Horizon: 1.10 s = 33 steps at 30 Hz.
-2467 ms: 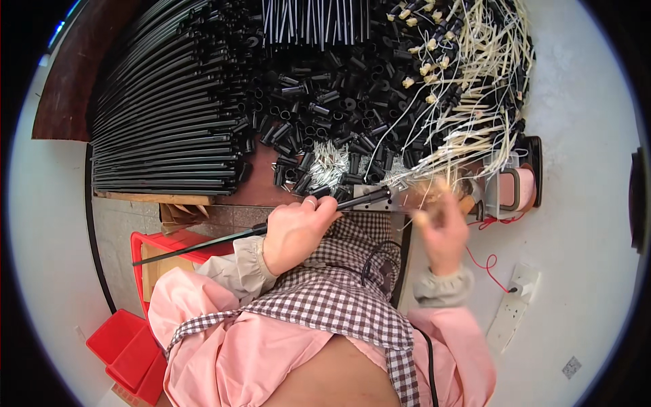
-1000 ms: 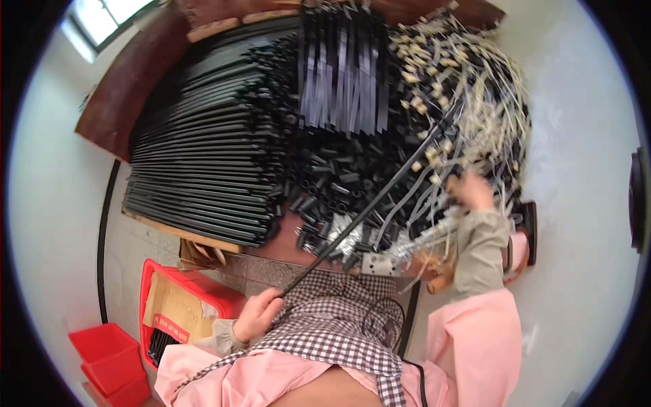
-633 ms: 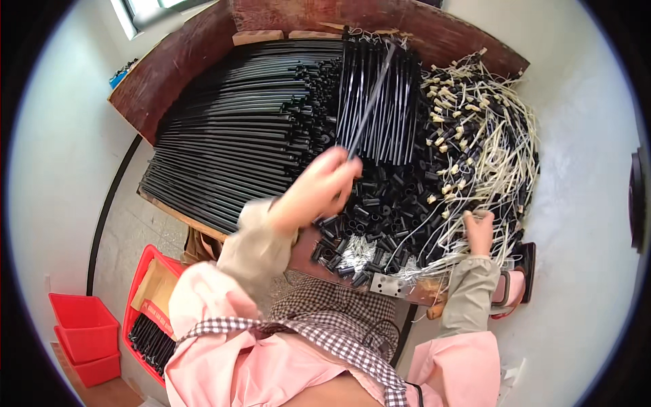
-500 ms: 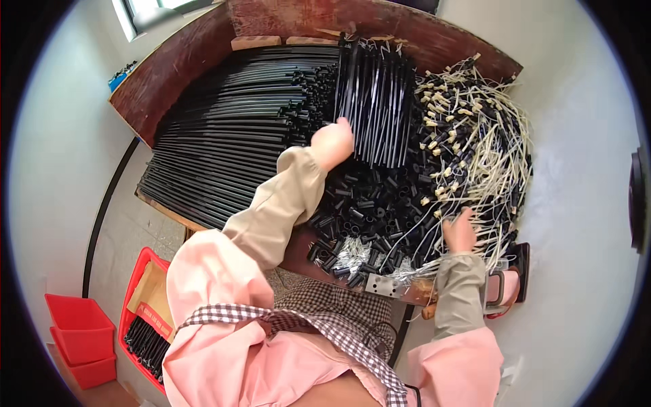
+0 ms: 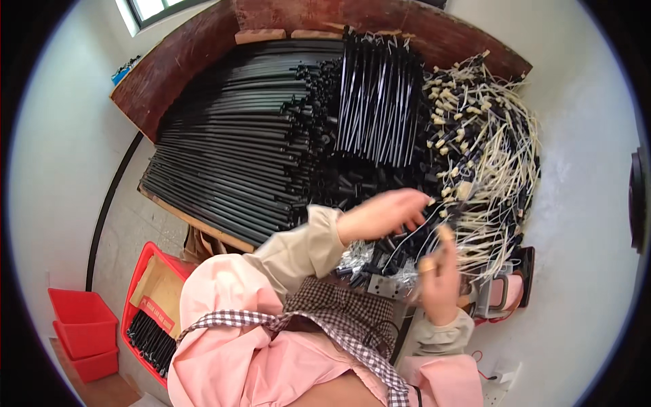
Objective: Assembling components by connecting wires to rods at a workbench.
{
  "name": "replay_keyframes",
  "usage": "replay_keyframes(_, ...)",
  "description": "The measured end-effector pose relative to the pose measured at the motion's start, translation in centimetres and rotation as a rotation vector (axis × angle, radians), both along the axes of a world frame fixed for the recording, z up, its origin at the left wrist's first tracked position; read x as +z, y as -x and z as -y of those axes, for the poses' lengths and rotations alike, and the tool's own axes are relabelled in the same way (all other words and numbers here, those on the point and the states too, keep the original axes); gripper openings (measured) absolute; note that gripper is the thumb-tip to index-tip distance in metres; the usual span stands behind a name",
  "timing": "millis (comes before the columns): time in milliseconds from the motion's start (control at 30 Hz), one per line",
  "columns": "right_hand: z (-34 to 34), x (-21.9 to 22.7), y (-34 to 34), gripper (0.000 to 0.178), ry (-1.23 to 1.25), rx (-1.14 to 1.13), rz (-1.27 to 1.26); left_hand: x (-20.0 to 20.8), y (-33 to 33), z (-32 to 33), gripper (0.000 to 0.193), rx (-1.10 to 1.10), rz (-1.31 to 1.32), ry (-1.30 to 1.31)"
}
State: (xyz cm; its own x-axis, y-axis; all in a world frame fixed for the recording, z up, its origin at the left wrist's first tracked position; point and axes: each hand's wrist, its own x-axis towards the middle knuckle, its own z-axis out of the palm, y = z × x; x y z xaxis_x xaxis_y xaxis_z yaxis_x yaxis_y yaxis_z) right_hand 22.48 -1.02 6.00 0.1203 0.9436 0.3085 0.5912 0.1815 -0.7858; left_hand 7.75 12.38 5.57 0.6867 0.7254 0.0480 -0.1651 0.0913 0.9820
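My left hand point(image 5: 388, 216) reaches over the loose black plastic sleeves point(image 5: 349, 182), its fingers bent and smeared by motion. A small pale wire end shows at its fingertips; whether it is held I cannot tell. Closer to me, my right hand point(image 5: 441, 288) is lifted by the front of the heap of white wires point(image 5: 498, 183) with cream connectors and black parts. Its forefinger and thumb point up with pale yellowish tips, also blurred. Anything between them cannot be made out. Long black tubes point(image 5: 224, 159) lie in rows at the left, and a bundle of thin black rods point(image 5: 378, 102) lies behind.
Dark red boards point(image 5: 285, 15) wall the back and side of the table. A metal plate point(image 5: 385, 286) sits at the front edge, beside clear plastic bags. A pink and grey device point(image 5: 500, 295) stands at right. Red bins point(image 5: 81, 322) and a red crate point(image 5: 129, 319) are lower left.
My left hand has come away from the rod bundle, moving right and toward me. My right hand has drawn back from the wire heap, closer to my body.
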Motion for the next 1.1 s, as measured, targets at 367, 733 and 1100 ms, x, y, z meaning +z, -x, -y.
replay_keyframes(367,0.1,1.2,3.5,0.043,0.567,0.636,-1.325,-0.7,8.8,10.9,0.022,-0.407,-0.440,-0.494)
replay_keyframes(733,1.4,1.0,9.5,0.009,0.117,0.513,-0.080,0.2,11.4,10.3,0.038,0.270,-0.031,-0.465)
replay_keyframes(1100,2.5,1.3,7.0,0.017,0.229,0.167,-0.288,0.6,10.9,12.4,0.020,0.309,-0.276,-0.651)
